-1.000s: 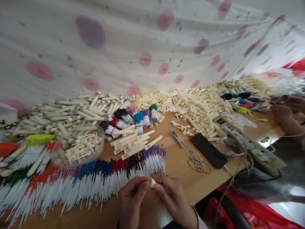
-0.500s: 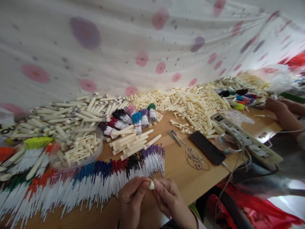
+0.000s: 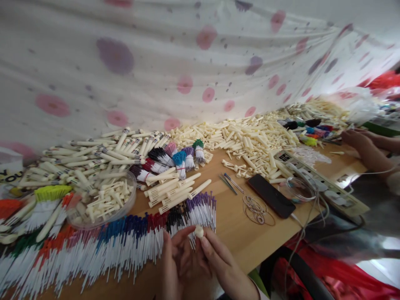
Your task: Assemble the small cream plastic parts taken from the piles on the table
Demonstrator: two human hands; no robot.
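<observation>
My right hand (image 3: 220, 258) pinches a small cream plastic pen part (image 3: 199, 231) between thumb and fingers, its rounded end facing up. Close beside it, my left hand (image 3: 176, 260) has its thumb and fingers apart, with the index fingertip near the part; whether it touches cannot be made out. Just beyond my hands, a long row of white pen refills (image 3: 125, 246) with coloured tops lies across the table. Behind that row are several cream pen barrels (image 3: 175, 189) with slots. A clear round tub (image 3: 135, 193) of small cream pieces stands to the left.
Bundled refills (image 3: 179, 160) and a heap of cream parts (image 3: 250, 133) line the curtain. A phone (image 3: 271, 195), rubber bands (image 3: 258, 209), tweezers (image 3: 228, 183) and a power strip (image 3: 325, 183) lie to the right. Another person's hand (image 3: 359, 141) works at far right.
My left hand has let go of the cream part and opened, moving slightly away. My right hand keeps the part, now raised a little. The view has shifted slightly.
</observation>
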